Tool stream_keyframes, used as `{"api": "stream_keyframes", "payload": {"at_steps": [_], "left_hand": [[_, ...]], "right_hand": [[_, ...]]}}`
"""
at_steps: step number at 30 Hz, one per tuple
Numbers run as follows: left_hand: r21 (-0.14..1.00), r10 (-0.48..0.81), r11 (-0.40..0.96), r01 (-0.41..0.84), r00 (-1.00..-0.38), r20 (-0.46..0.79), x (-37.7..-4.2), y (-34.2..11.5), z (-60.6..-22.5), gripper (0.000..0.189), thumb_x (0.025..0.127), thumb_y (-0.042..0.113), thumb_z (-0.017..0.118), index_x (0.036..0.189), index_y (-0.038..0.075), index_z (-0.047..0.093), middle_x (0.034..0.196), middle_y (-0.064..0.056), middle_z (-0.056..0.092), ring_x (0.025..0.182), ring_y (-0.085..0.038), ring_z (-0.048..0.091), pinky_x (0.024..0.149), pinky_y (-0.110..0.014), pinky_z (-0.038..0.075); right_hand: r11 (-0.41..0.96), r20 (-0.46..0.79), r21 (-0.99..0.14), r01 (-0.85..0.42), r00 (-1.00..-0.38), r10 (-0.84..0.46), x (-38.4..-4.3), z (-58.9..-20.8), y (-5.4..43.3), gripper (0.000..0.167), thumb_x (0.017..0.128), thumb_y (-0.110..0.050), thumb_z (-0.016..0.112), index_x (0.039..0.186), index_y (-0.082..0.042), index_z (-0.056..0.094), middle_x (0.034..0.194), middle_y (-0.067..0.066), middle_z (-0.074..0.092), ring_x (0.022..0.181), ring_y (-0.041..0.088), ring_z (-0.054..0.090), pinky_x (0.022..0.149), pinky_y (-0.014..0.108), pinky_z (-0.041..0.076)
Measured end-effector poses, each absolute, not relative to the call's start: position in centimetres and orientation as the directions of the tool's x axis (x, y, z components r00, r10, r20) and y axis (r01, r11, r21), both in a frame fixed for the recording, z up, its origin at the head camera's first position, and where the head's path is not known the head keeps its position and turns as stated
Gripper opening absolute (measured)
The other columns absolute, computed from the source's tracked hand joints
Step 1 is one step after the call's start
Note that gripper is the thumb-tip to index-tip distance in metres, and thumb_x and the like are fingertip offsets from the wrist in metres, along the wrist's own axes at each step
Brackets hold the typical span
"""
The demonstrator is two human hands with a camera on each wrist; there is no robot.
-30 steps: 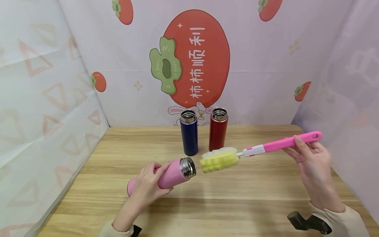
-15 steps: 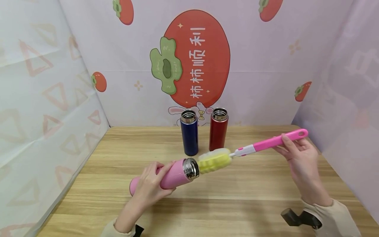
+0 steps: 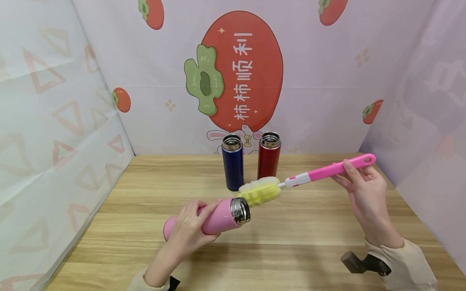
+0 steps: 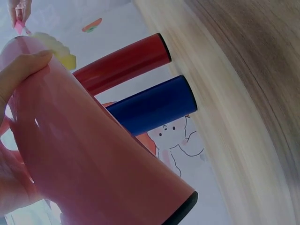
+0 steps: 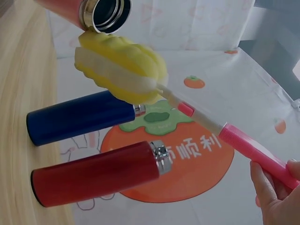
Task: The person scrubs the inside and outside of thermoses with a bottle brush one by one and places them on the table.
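My left hand (image 3: pixel 193 226) grips a pink thermos bottle (image 3: pixel 222 218) round its middle. The bottle is tilted, its open steel mouth (image 3: pixel 241 211) facing right. My right hand (image 3: pixel 365 194) pinches the pink handle of a bottle brush (image 3: pixel 327 171) between thumb and fingers. The brush's yellow and white sponge head (image 3: pixel 260 191) is outside the bottle, right at the upper rim of the mouth. In the right wrist view the sponge head (image 5: pixel 122 68) lies beside the steel neck. The left wrist view shows the pink bottle's (image 4: pixel 93 140) dark base and my thumb across its side.
A blue bottle (image 3: pixel 233 165) and a red bottle (image 3: pixel 268 159) stand upright and uncapped on the wooden table (image 3: pixel 284 258), behind the brush. A printed cloth (image 3: pixel 313 81) hangs at the back, with cloth walls at both sides.
The right hand has moved left with the brush, bringing the sponge head to the bottle's mouth, then slightly up over its rim. The left hand has shifted the pink bottle a little right.
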State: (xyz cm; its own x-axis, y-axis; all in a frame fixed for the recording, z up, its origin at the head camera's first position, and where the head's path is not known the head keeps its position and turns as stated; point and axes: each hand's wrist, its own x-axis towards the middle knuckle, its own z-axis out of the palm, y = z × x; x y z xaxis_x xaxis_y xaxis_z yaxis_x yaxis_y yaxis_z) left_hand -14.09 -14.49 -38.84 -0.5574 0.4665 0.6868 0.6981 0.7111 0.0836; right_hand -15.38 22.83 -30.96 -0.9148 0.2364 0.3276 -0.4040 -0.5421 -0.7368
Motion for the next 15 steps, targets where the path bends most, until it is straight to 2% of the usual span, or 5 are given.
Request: {"api": "stream_keyframes", "payload": {"at_steps": [10, 15], "left_hand": [[0.112, 0.465, 0.713, 0.692, -0.587, 0.663, -14.04, -14.08, -38.96, 0.081, 0.048, 0.030, 0.082, 0.122, 0.017, 0.053, 0.093, -0.006, 0.051, 0.084, -0.018, 0.049, 0.074, -0.036, 0.042], [0.114, 0.476, 0.701, 0.704, -0.581, 0.660, -14.22, -13.91, -39.17, 0.081, 0.046, 0.031, 0.082, 0.121, 0.017, 0.053, 0.091, -0.006, 0.050, 0.083, -0.016, 0.049, 0.072, -0.036, 0.043]], "right_hand": [[-0.564, 0.314, -0.716, -0.412, -0.911, 0.268, -15.50, -30.95, 22.70, 0.013, 0.082, 0.004, 0.055, 0.095, 0.007, 0.054, 0.084, 0.013, 0.062, 0.076, 0.020, 0.064, 0.070, 0.034, 0.050], [-0.599, 0.306, -0.688, -0.409, -0.912, 0.271, -15.61, -30.98, 22.74, 0.013, 0.083, 0.005, 0.053, 0.095, 0.007, 0.054, 0.084, 0.014, 0.061, 0.076, 0.021, 0.063, 0.071, 0.035, 0.049]]}}
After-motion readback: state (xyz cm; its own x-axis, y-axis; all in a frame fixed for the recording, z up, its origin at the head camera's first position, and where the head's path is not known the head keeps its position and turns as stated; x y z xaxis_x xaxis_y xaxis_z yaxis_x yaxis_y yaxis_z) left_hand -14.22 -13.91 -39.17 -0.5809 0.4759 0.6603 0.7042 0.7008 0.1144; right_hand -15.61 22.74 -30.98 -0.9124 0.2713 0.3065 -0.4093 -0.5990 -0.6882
